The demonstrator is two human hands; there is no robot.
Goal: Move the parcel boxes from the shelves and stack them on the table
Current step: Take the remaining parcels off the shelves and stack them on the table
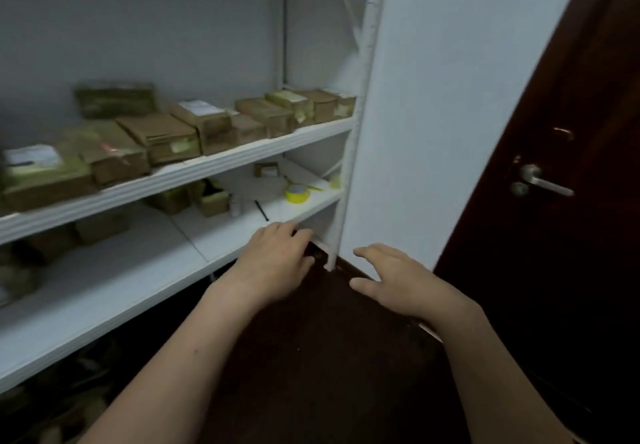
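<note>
A pale wall (433,97) fills the middle of the room, with a dark brown door (571,97) to its right and a dark floor (329,339) below. Against the wall stands a white shelving unit (367,97), its corner post just beside the wall's edge. The middle shelf (207,170) carries the parcel boxes (162,138), brown cardboard, set side by side in a row from the left edge to the corner post; several bear white or yellowish labels, and those at far left are blurred. The lower shelf (138,270) holds a few more small boxes (211,197) near its back.

Both forearms reach in from the bottom edge. The left hand (277,256) hovers at the front edge of the lower shelf near its right end, fingers loosely bent, its grip released and holding nothing; whether it touches the shelf cannot be told. The right hand (398,277) hangs over the floor just right of the corner post, fingers spread, its grip released too.

On the door is a metal door handle (543,182). On the lower shelf lie a yellow tape roll (297,193) and, nearer the front, a dark pen (261,210).
</note>
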